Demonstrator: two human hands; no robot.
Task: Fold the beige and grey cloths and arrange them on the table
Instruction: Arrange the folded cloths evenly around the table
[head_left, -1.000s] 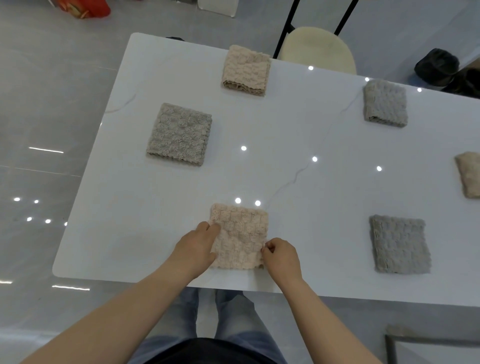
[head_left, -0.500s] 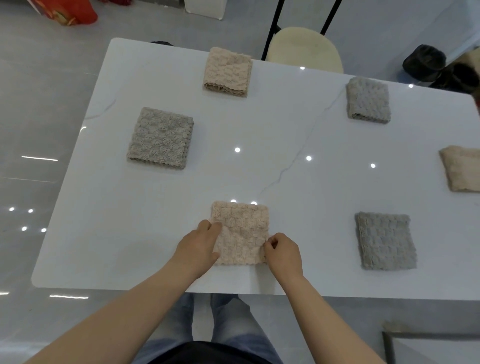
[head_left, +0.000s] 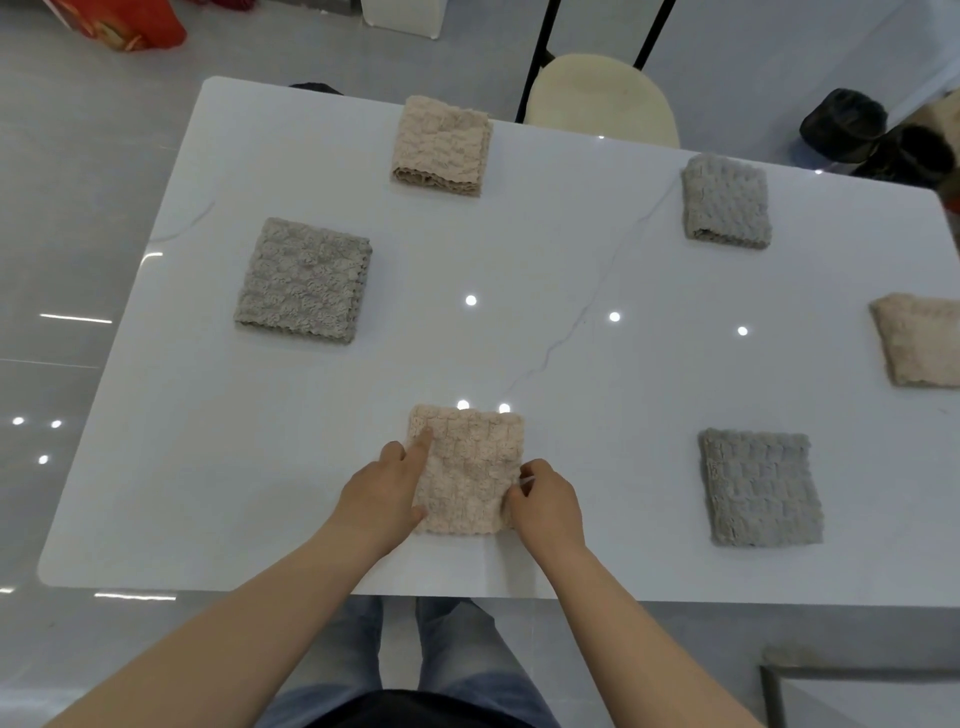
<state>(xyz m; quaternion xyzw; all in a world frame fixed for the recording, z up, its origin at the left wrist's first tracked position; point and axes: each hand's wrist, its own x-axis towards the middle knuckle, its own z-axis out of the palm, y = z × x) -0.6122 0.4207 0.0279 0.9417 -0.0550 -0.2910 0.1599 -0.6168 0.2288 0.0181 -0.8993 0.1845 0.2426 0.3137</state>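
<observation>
A folded beige cloth (head_left: 467, 467) lies square near the front edge of the white table (head_left: 519, 260). My left hand (head_left: 382, 491) rests on its left edge, with the index finger stretched forward along the cloth and the thumb at the lower left corner. At the cloth's right edge, my right hand (head_left: 545, 501) pinches the fabric with curled fingers. Five more folded cloths lie spread out: grey at the left (head_left: 304, 280), beige at the back (head_left: 441, 145), grey at the back right (head_left: 726, 201), beige at the right border (head_left: 917, 340), grey at the front right (head_left: 759, 486).
A cream chair (head_left: 597, 93) stands behind the table's far edge. On the floor are a red bag (head_left: 119, 21) at the top left and dark objects (head_left: 841, 130) at the top right. My legs show below the front edge.
My left index finger has stretched forward along the cloth's left edge. My right hand stays at the right edge. The cloth itself has not visibly moved on the table.
</observation>
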